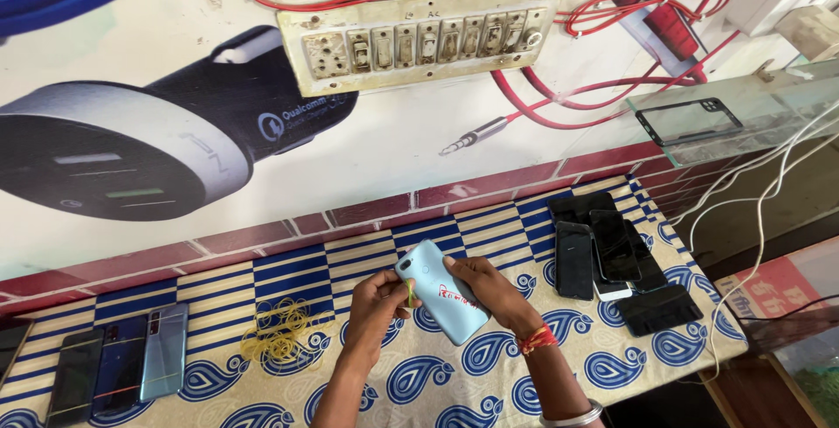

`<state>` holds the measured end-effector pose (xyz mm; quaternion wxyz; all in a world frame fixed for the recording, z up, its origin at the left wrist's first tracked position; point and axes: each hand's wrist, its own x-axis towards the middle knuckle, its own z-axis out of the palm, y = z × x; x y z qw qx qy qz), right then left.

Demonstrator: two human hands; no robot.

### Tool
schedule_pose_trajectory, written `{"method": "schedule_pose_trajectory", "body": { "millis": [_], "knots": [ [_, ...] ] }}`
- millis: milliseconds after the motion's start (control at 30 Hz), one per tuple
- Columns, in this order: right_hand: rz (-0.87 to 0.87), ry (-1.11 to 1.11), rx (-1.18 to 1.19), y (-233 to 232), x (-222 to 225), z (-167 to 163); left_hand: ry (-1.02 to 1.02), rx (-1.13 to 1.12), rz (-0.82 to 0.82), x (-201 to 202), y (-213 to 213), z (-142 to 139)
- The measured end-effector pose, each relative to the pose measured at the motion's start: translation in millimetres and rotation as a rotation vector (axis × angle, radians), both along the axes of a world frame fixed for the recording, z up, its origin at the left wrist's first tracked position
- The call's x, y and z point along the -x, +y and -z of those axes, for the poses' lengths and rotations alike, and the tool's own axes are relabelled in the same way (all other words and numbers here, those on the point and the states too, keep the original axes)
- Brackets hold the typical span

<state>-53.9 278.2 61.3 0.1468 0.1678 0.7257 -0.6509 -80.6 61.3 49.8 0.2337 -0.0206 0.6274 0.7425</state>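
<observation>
A light blue phone [434,286] lies back-up in both hands above the patterned cloth; red handwriting marks its back. My right hand [489,292] grips its right side from above. At the phone's left edge, my left hand [377,299] pinches a yellow rubber band [410,292]. A red thread is tied round the right wrist, with a metal bangle lower on that arm.
A heap of yellow rubber bands [278,330] lies left of the hands. Several dark phones [612,257] are stacked on the right of the blue-and-cream cloth [489,367], and more phones [118,362] lie at the left. A switchboard [419,36] and red cables hang on the wall.
</observation>
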Motion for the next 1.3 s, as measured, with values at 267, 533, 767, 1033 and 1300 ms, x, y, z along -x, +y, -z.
{"method": "schedule_pose_trajectory", "body": {
  "millis": [267,533,767,1033,1300],
  "knots": [
    [-0.058,0.028,0.154,-6,7,-4,0.095,0.011,-0.084,-2,-7,-13],
    [-0.005,0.002,0.241,-22,3,-10,0.249,0.035,-0.128,-2,-13,-23],
    [0.079,0.020,0.146,-51,2,-2,0.301,-0.029,-0.221,-1,-19,-32],
    [0.090,0.066,0.774,-70,-12,-7,0.338,0.009,-0.215,-1,-19,-27],
    [0.078,0.168,0.948,-86,-15,-29,0.496,0.257,-0.261,-2,-25,-28]
  ]
}}
